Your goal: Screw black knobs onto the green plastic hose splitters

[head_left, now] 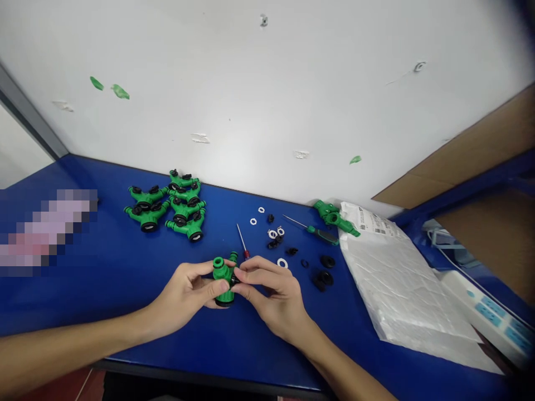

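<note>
My left hand [194,292] is closed around a green two-way hose splitter [223,273], held just above the blue table near its front edge. One outlet points up toward me, and the black collar is at the bottom. My right hand [271,289] pinches a small black valve knob [235,280] against the splitter's side; fingertips partly hide it. Beyond the right fingers lies a red-handled screwdriver [242,240]. Loose white rings [282,263] and small black knobs [291,252] are scattered to the right of it.
Several green splitters with black knobs [186,209] stand at the back left. At right lie a green-handled screwdriver [321,235], black collars [325,277], green splitter bodies [334,216], a white padded bag [397,284] and a power strip [480,306]. A white wall [251,83] rises behind.
</note>
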`<action>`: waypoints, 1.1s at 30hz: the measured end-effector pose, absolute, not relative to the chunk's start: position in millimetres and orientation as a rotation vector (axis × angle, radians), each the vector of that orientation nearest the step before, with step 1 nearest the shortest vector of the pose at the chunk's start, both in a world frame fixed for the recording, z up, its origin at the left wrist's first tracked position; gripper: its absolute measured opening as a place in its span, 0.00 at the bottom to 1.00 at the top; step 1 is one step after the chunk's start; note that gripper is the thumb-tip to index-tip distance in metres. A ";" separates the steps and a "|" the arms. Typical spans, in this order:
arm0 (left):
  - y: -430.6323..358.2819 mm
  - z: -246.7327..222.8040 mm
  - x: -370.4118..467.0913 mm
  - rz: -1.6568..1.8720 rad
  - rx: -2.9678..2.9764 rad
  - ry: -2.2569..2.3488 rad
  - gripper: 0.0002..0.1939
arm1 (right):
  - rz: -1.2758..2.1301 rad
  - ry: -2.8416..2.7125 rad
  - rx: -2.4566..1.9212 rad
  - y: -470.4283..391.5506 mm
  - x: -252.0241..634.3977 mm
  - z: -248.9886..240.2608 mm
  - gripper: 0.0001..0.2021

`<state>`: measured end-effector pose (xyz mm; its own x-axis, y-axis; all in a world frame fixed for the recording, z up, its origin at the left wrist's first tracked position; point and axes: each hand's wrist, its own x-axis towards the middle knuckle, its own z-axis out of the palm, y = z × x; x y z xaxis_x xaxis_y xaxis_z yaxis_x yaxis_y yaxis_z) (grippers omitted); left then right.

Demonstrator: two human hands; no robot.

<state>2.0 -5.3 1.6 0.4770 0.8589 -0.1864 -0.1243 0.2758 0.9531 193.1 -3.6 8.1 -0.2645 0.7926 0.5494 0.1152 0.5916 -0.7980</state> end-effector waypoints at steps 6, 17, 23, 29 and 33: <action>-5.0 0.0 1.1 0.896 1.258 0.937 0.16 | 0.795 -1.737 -0.793 -4.8 194.1 12.5 0.10; -7.1 -3.6 -1.9 1.005 1.521 0.913 0.13 | 0.786 -1.795 -0.779 -6.9 194.7 15.5 0.06; -7.5 1.2 -2.6 0.907 1.574 0.878 0.14 | 0.898 -1.923 -0.751 -2.7 204.8 21.2 0.06; -6.6 0.9 -0.4 0.823 1.510 0.838 0.13 | 0.880 -2.029 -0.700 -0.5 209.1 23.9 0.06; -8.9 1.0 1.2 0.762 1.223 0.817 0.19 | 0.759 -2.080 -0.657 -2.4 208.4 21.9 0.08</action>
